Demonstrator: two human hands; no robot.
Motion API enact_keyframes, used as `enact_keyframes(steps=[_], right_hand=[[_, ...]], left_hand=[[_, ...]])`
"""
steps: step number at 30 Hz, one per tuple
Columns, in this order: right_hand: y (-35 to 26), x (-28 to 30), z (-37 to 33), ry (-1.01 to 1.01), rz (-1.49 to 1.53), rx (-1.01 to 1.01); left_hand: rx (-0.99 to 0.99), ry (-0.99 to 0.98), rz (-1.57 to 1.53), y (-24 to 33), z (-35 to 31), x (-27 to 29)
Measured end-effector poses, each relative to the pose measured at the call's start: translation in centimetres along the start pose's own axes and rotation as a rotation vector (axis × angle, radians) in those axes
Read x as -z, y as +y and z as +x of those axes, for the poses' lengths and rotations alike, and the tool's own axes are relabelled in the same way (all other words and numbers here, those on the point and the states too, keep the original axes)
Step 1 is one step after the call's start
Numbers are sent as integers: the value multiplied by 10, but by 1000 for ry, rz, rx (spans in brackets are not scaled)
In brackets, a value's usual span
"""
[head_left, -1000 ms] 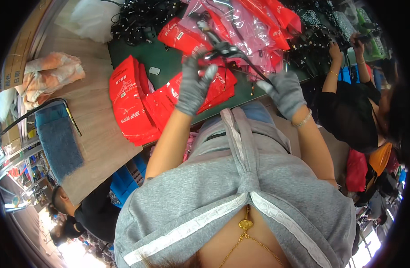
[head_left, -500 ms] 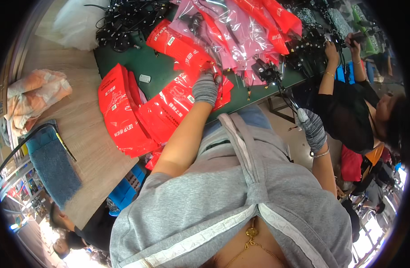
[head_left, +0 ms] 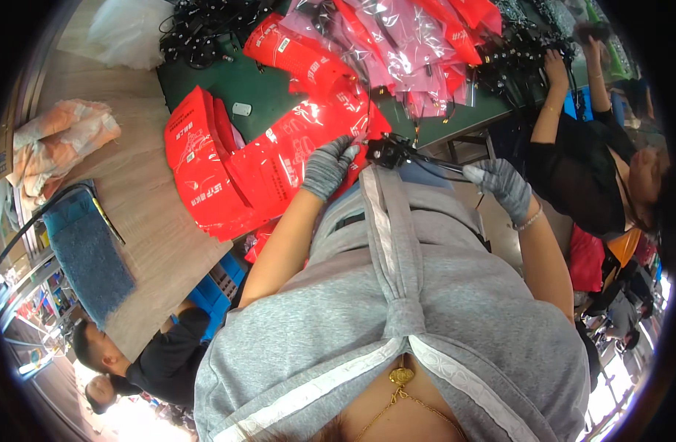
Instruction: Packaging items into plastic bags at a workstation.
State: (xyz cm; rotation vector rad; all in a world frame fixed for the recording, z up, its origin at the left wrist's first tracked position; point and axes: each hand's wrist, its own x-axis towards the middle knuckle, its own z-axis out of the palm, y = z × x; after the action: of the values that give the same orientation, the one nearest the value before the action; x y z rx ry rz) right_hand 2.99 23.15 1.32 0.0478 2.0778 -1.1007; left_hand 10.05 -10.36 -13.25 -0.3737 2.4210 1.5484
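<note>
My left hand (head_left: 327, 171), in a grey striped glove, is closed at the mouth of a red plastic bag (head_left: 295, 151) lying on top of others. My right hand (head_left: 504, 187), gloved the same way, is closed on the thin black cables of a black part (head_left: 389, 151) with a chunky body and small shiny bits. That body hangs at the bag's open end, right beside my left fingertips. Whether the left fingers also touch it, I cannot tell.
More red bags (head_left: 194, 144) lie fanned out at left on the green table (head_left: 268, 96). Filled pink and red bags (head_left: 397, 51) and heaps of black cabled parts (head_left: 205, 29) sit at the back. At right, a co-worker (head_left: 585, 166) reaches over the table. A blue cloth (head_left: 91, 261) hangs at left.
My right hand has swung the black part left and toward me, up to the bag's mouth. My left hand has drawn back toward me from farther over the bags.
</note>
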Motion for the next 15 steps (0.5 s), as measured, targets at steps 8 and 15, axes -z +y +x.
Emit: enact_keyframes(steps=[8,15], right_hand=[[30,-1,22,-291,661,-220],[28,-8,36,-438,682,-172]], left_hand=[[-259,82,110,21,-20,15],[-368,220,15,50,-22,23]])
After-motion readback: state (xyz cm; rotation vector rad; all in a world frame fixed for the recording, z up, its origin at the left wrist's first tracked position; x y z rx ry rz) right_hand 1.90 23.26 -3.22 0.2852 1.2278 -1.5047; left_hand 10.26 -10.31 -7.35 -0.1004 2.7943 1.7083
